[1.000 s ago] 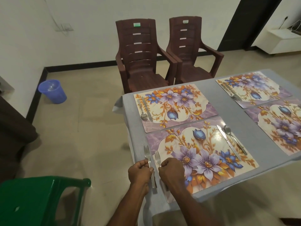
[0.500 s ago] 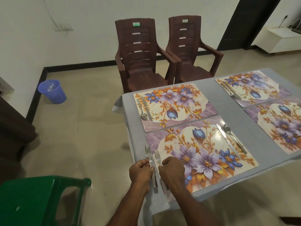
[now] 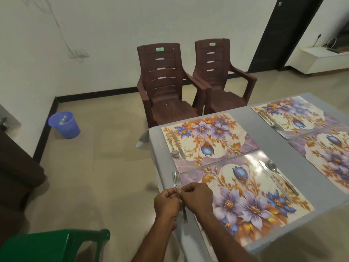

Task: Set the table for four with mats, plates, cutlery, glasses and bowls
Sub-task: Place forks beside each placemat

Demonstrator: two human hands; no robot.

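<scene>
Forks (image 3: 177,180) at lower centre, left edge of near mat (image 3: 243,195), tines up-frame. Fingers of left hand (image 3: 167,202) and right hand (image 3: 197,198) curled, pinching the handles where both meet. Best to square them parallel to the mat edge, side by side, handles level. Knife (image 3: 274,180) and spoon (image 3: 281,176) lie on the right side. No plates yet.

Head-worn view, looking down, table (image 3: 241,118) close

Fork (image 3: 177,181) handles under hands (image 3: 184,198).
</scene>
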